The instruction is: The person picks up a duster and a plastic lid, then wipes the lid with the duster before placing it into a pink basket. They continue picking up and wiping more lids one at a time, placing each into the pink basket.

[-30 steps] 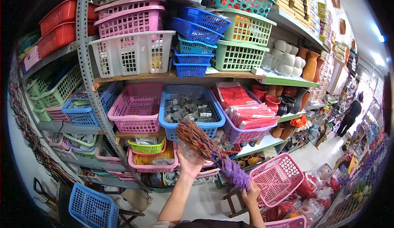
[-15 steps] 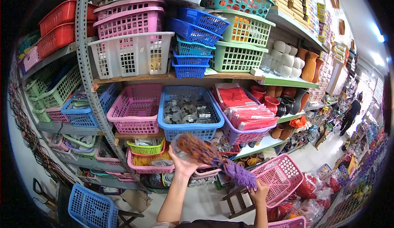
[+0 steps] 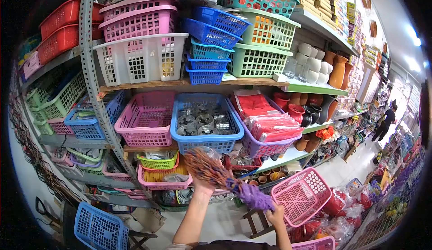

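Observation:
A feather-like duster [image 3: 213, 170], brown and orange at its upper left and purple toward the lower right, slants across the front of the shelves. My right hand [image 3: 276, 215] is closed round its purple end. Beneath the brown end is my left hand [image 3: 203, 185], with most of its fingers hidden by the duster. Part of a clear round container [image 3: 211, 152] shows just behind the brown strands, near my left hand. Above both sits a blue basket [image 3: 204, 141] of clear round containers on the shelf.
A pink basket [image 3: 146, 135] stands left of the blue one, and a purple basket [image 3: 265, 147] of red packets right of it. Lower right is a tilted pink basket [image 3: 294, 196] beside bagged red items [image 3: 337, 203]. A person [image 3: 385, 122] stands far back in the aisle.
The duster has moved a little left and its brown end now covers most of my left hand's fingers and the clear container. My right hand has shifted left and slightly down.

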The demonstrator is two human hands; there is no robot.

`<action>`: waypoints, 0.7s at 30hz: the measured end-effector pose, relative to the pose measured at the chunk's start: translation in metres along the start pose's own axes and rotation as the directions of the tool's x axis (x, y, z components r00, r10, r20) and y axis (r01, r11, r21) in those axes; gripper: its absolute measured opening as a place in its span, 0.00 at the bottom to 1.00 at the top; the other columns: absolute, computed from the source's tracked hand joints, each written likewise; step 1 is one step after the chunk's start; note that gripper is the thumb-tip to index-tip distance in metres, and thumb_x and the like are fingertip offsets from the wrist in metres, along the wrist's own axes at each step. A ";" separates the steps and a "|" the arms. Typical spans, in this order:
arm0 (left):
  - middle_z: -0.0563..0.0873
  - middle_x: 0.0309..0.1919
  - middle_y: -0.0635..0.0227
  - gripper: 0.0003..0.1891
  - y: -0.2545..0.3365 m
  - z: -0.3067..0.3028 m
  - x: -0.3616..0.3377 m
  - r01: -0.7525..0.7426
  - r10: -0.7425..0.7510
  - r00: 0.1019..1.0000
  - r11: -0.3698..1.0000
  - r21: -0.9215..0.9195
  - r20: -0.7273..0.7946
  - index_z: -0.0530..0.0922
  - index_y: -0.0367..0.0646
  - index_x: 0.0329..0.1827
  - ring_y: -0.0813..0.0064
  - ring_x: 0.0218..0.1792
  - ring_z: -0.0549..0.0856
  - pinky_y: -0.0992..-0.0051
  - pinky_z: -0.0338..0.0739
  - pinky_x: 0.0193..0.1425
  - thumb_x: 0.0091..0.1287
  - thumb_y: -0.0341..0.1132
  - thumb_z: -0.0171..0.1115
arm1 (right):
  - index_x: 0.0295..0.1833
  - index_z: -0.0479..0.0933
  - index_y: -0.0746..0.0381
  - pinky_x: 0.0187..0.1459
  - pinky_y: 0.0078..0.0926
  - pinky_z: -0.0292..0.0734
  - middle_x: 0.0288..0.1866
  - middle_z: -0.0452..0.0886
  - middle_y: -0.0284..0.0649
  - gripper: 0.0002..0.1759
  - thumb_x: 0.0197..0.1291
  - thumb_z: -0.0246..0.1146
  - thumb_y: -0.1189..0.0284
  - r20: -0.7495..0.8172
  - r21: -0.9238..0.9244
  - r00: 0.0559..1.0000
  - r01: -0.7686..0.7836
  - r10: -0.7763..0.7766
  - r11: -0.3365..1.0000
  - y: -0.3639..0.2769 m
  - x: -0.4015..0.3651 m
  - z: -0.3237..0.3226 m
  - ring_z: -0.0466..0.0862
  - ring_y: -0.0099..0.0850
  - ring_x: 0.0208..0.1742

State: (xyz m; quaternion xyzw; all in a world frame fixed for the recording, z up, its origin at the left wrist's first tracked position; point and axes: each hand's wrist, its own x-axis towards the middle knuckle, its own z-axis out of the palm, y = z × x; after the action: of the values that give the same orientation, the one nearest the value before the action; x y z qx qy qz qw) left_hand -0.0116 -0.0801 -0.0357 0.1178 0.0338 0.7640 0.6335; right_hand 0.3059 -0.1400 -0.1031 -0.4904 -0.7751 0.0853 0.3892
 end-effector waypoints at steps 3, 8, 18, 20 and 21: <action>0.74 0.56 0.64 0.39 0.009 0.005 -0.007 0.041 -0.037 0.991 0.999 0.033 -0.127 0.68 0.46 0.62 0.64 0.57 0.72 0.61 0.66 0.62 0.56 0.67 0.54 | 0.46 0.79 0.62 0.31 0.37 0.74 0.28 0.80 0.51 0.22 0.39 0.61 0.74 -0.089 0.044 0.982 -0.165 0.169 0.985 0.017 0.005 -0.012 0.80 0.46 0.26; 0.70 0.63 0.65 0.39 0.007 -0.009 0.000 -0.097 0.099 0.995 0.969 0.229 0.000 0.64 0.46 0.66 0.66 0.64 0.67 0.61 0.61 0.67 0.58 0.64 0.56 | 0.44 0.78 0.65 0.33 0.37 0.75 0.32 0.81 0.52 0.23 0.37 0.63 0.70 -0.072 -0.050 0.997 -0.021 0.018 0.999 0.004 0.000 -0.002 0.80 0.47 0.27; 0.67 0.65 0.67 0.41 0.028 -0.018 -0.003 -0.343 0.273 0.936 0.841 0.418 0.220 0.60 0.45 0.68 0.67 0.66 0.65 0.63 0.58 0.69 0.57 0.60 0.60 | 0.39 0.79 0.66 0.29 0.34 0.75 0.28 0.81 0.51 0.21 0.34 0.59 0.71 -0.115 -0.046 0.993 -0.029 0.024 0.999 0.008 -0.002 -0.018 0.81 0.46 0.26; 0.73 0.61 0.66 0.36 0.033 0.002 -0.002 -0.256 0.251 0.966 0.914 0.314 0.056 0.63 0.44 0.66 0.70 0.62 0.71 0.65 0.65 0.64 0.56 0.47 0.66 | 0.39 0.79 0.66 0.28 0.35 0.73 0.27 0.80 0.50 0.21 0.34 0.58 0.70 -0.224 0.030 0.973 0.059 -0.050 0.998 0.022 -0.006 -0.011 0.80 0.46 0.24; 0.73 0.61 0.66 0.37 0.033 0.002 -0.001 -0.246 0.247 0.968 0.888 0.390 0.047 0.63 0.44 0.66 0.70 0.61 0.72 0.66 0.66 0.61 0.55 0.48 0.67 | 0.39 0.78 0.66 0.30 0.36 0.72 0.27 0.80 0.48 0.20 0.36 0.58 0.70 -0.224 0.106 0.974 -0.016 0.040 0.994 0.014 -0.005 -0.013 0.79 0.45 0.25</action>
State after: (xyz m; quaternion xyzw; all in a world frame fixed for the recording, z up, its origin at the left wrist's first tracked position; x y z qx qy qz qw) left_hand -0.0431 -0.0880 -0.0271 0.2441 0.1722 0.8160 0.4948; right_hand 0.3261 -0.1405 -0.1040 -0.4871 -0.7132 0.0745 0.4985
